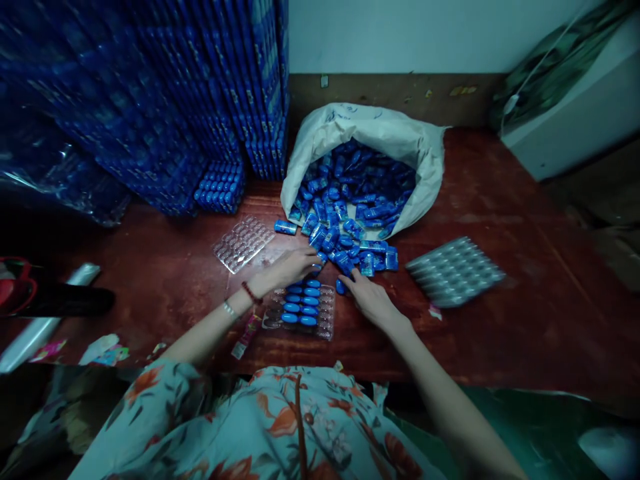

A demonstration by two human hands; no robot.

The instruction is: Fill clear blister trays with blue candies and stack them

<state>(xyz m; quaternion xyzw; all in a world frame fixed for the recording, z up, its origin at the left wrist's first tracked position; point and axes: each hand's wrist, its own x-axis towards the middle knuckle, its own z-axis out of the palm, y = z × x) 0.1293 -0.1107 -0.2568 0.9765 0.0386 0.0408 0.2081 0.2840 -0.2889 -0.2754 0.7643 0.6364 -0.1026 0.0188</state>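
A clear plastic blister tray (326,327) lies in front of me, its middle columns filled with several small blue containers (301,309). My left hand (295,267) is at the tray's far edge, fingers closed round a small blue container that is partly hidden. To its right, my right hand (373,303) is at the near edge of a loose pile of blue containers (345,250), its fingers bent and closed on one small blue container (341,287). The pile spills from the mouth of a white sack (430,160) holding many more.
An empty clear tray (245,243) lies left of the pile, and a stack of clear trays (456,272) lies to the right. Tall stacks of filled blue trays (220,87) stand at the back left. A black-and-red tool (60,300) and a plastic roll (30,343) lie far left.
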